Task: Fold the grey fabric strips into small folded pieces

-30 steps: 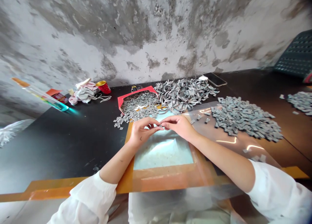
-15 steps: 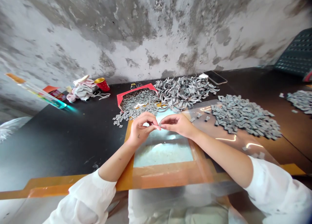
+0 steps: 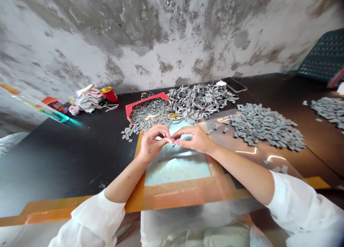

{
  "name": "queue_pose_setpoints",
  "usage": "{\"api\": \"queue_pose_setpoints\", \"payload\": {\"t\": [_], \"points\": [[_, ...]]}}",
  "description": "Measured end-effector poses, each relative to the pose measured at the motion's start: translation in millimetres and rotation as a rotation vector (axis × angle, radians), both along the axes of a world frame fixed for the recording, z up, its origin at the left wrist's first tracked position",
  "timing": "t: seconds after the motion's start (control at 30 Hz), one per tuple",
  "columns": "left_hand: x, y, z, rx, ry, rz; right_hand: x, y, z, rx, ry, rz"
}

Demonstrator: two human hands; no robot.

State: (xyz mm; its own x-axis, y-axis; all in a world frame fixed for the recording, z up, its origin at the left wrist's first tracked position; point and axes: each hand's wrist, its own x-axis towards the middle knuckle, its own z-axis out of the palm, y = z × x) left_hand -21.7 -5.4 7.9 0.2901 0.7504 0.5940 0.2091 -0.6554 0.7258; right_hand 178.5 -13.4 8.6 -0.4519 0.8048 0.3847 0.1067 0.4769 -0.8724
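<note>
My left hand [image 3: 153,144] and my right hand [image 3: 194,138] meet fingertip to fingertip above a pale panel in an orange frame [image 3: 177,191]. Both pinch one small grey folded piece [image 3: 172,143] between thumbs and forefingers. Just beyond my hands, a red tray [image 3: 135,105] holds many small grey pieces, some spilled at its left. A heap of long grey strips [image 3: 200,100] lies behind it. A wide pile of small grey folded pieces [image 3: 264,128] lies to the right on a clear plastic sheet [image 3: 252,157].
A dark table [image 3: 67,150] runs to a stained wall. At the back left are a red cup [image 3: 107,94], crumpled cloth [image 3: 86,101] and a clear bottle [image 3: 40,105]. A phone [image 3: 235,85] lies behind the strips. Another grey pile [image 3: 328,109] and a dark crate [image 3: 324,55] sit at far right.
My hands stay joined on the small piece, with fingers arching a little higher. The view has shifted slightly, so everything sits a bit further left.
</note>
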Motion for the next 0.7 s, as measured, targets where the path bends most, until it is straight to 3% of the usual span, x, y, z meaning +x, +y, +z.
{"api": "queue_pose_setpoints", "payload": {"t": [0.5, 0.7], "points": [[-6, 7, -5.6, -0.099, -0.126, -0.037, 0, 5, -3.2, 0.129, -0.036, -0.136], [-10, 14, -11.7, -0.249, -0.228, -0.197, 1, 6, -4.5, 0.145, 0.002, -0.146]]}}
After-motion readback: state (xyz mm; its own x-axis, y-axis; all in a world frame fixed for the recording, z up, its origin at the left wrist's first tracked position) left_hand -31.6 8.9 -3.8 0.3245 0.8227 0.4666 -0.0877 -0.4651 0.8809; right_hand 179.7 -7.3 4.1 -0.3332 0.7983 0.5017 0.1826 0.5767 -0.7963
